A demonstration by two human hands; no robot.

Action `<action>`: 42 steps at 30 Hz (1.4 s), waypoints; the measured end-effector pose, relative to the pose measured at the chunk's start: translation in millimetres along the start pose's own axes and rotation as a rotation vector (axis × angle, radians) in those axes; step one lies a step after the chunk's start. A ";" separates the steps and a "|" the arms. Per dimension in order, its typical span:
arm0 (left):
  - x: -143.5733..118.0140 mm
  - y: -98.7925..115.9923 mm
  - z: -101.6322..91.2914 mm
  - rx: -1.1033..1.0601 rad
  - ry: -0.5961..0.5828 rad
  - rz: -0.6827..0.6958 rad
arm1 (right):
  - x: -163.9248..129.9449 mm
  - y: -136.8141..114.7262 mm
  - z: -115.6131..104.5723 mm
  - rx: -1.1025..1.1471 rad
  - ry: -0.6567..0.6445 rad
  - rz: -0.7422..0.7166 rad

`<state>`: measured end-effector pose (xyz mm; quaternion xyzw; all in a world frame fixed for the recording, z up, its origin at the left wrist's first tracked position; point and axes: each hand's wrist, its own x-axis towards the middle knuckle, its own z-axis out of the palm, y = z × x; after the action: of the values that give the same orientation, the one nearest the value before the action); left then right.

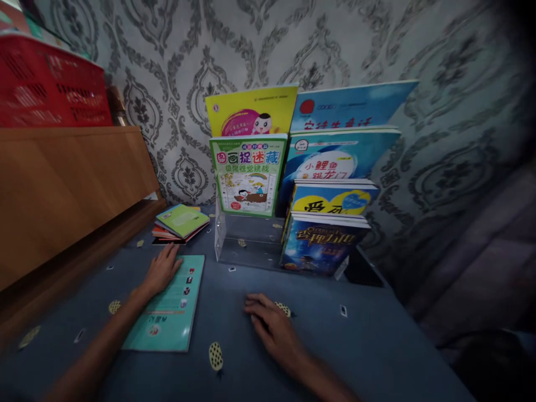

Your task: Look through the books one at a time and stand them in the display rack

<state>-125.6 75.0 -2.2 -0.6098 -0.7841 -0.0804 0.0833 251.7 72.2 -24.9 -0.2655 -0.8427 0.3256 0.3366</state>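
Hands are lying flat and holding nothing: left hand is pressing spread fingers on the teal booklet near the blue table's left edge, right hand resting bare beside it. Clear rack behind is seemingly filling up: one front slot is sitting bare; stacked books are waiting leftward.

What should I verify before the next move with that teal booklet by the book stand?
1. Left hand on the teal booklet: ok, it rests flat on the top corner, not gripping.
2. Right hand free: ok, it lies flat on the blue cloth, holding nothing.
3. Booklet flat and whole: ok.
4. Empty slot in the clear stand: ok, the low front left tier shows no book.
5. Books already in the stand upright: ok.
6. Small book stack apart from the booklet: ok.
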 end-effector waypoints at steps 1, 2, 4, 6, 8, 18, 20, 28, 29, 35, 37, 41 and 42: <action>-6.2 -5.9 8.4 -0.043 -0.019 -0.042 | -0.4 1.5 0.8 0.003 0.009 -0.005; -10.2 -11.1 14.8 -0.065 -0.040 -0.060 | -0.7 3.2 1.7 0.007 0.017 -0.010; -12.6 -18.7 21.6 -0.084 -0.079 -0.040 | -1.4 6.2 3.5 0.016 0.032 -0.027; -11.3 -22.3 22.4 -0.093 -0.082 0.007 | -2.0 8.2 5.2 0.022 0.047 -0.049; -11.0 -22.5 21.3 -0.102 -0.060 0.034 | -2.8 9.3 6.8 0.015 0.063 -0.063; -52.5 21.2 -1.1 -0.106 -0.127 0.011 | -7.5 16.7 8.6 -0.131 0.015 -0.032; -61.0 37.8 -16.3 -0.087 -0.193 -0.025 | -10.2 16.2 9.0 -0.174 -0.001 -0.028; -75.2 111.1 -66.2 0.117 -0.333 0.009 | -13.8 2.7 9.1 -0.282 0.024 0.022; -74.9 119.2 -69.0 0.135 -0.345 0.027 | -13.1 0.4 8.3 -0.282 0.034 0.034; -64.5 159.7 -69.7 0.156 -0.348 0.143 | -9.5 -8.5 0.5 -0.212 0.079 0.082; -58.3 171.5 -67.6 0.135 -0.326 0.181 | -7.4 -5.9 -3.4 -0.205 0.091 0.118; -43.8 188.7 -66.7 0.086 -0.290 0.270 | -1.1 6.2 -14.0 -0.236 0.154 0.194; -40.3 190.4 -66.2 0.076 -0.281 0.289 | 0.4 9.4 -16.8 -0.251 0.160 0.201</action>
<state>71.0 68.2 57.7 -0.7177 -0.6947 0.0480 0.0066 266.0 84.7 -22.1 -0.4137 -0.8164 0.2275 0.3325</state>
